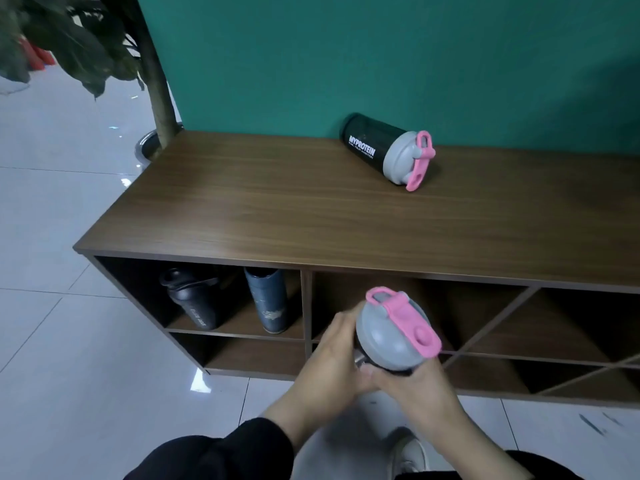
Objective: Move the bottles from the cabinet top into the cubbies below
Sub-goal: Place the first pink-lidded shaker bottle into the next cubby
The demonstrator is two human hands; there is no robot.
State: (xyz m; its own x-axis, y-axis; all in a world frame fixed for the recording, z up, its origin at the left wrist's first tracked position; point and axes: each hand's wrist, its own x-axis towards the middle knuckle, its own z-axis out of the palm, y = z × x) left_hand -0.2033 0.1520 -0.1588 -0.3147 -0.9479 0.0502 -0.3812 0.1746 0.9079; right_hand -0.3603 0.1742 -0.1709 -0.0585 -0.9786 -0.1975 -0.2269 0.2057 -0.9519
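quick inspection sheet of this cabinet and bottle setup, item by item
surface: wooden cabinet top, one shaker bottle lying on its side near the green wall
job's things: second shaker, grey lid and pink strap, held in front of the middle cubby; black bottle and blue bottle upright in the left cubby
clutter: nothing seen
grippers: left hand and right hand both gripping the held shaker
cables: nothing seen
surroundings: potted plant left, tiled floor
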